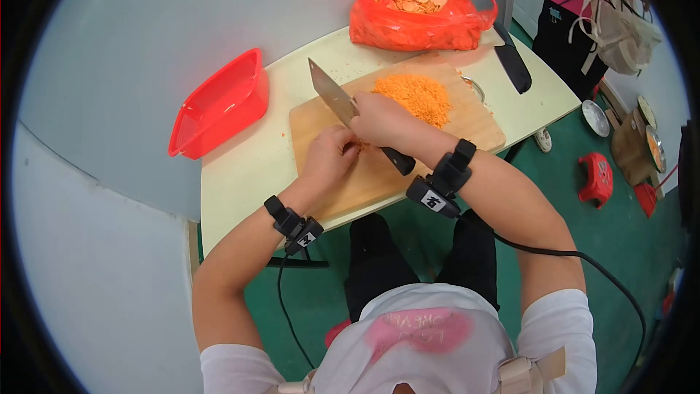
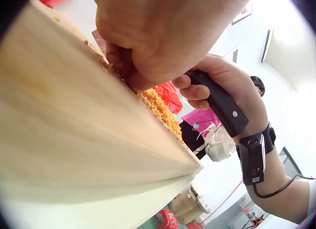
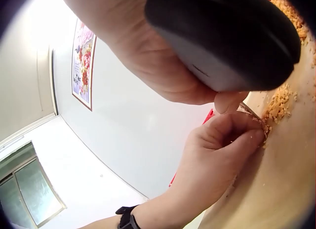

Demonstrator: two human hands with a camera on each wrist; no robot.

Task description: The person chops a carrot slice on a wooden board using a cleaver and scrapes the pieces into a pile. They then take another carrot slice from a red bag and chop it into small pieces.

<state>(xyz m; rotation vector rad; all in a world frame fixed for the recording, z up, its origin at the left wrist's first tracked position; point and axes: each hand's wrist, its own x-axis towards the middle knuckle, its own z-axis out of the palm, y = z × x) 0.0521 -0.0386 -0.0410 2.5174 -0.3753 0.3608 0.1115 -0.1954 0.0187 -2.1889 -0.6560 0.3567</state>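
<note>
My right hand (image 1: 383,118) grips a cleaver (image 1: 330,90) by its black handle, the broad blade slanting up to the left over the wooden cutting board (image 1: 310,197). Close beside the blade, my left hand (image 1: 328,155) is on the board with fingers and thumb bent together. In the right wrist view, its fingertips pinch small orange carrot pieces (image 3: 265,127) right at the blade edge; the fingers mostly hide them. A heap of finely chopped carrot (image 1: 415,96) lies on the far part of the board.
An open red plastic bag (image 1: 364,25) full of orange slices stands at the table's back. A red basin (image 1: 219,106) sits at the left edge, and a second black-handled knife (image 1: 514,69) lies right. Another person (image 1: 565,29) stands beyond the right corner.
</note>
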